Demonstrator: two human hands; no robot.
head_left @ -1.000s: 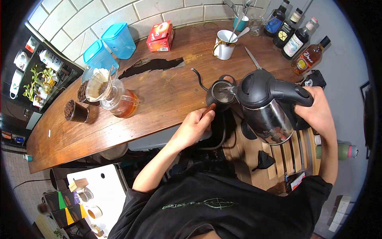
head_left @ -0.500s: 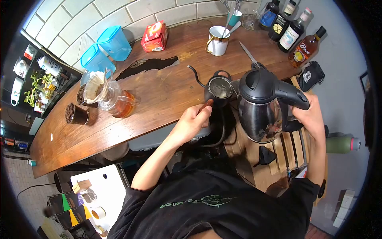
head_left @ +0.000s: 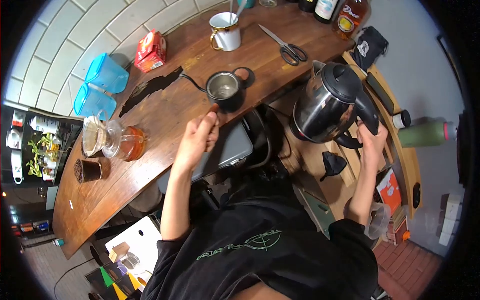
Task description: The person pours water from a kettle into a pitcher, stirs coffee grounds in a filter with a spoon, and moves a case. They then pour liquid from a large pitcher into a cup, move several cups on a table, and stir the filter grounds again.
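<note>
My left hand (head_left: 197, 137) is closed on the wooden handle of a small black gooseneck kettle (head_left: 225, 91), which is lidless and stands at the counter's edge. Its round lid (head_left: 244, 76) lies just behind it. My right hand (head_left: 371, 140) grips the black handle of a large, shiny electric kettle (head_left: 325, 105), held upright off the counter's front edge, its lid closed. To the left on the wooden counter (head_left: 170, 117) a glass server (head_left: 129, 142) holds amber liquid, with a paper filter (head_left: 94, 135) beside it.
Scissors (head_left: 287, 48) and a white mug (head_left: 226, 34) with spoons lie farther back. A red box (head_left: 150, 51) and blue containers (head_left: 106, 75) stand along the tiled wall. Bottles (head_left: 350, 19) are at the back right, a green bottle (head_left: 422, 135) at the far right.
The electric kettle has moved away from the gooseneck kettle, exposing the scissors. My left hand still holds the gooseneck kettle's handle. The view has turned and shifted.
</note>
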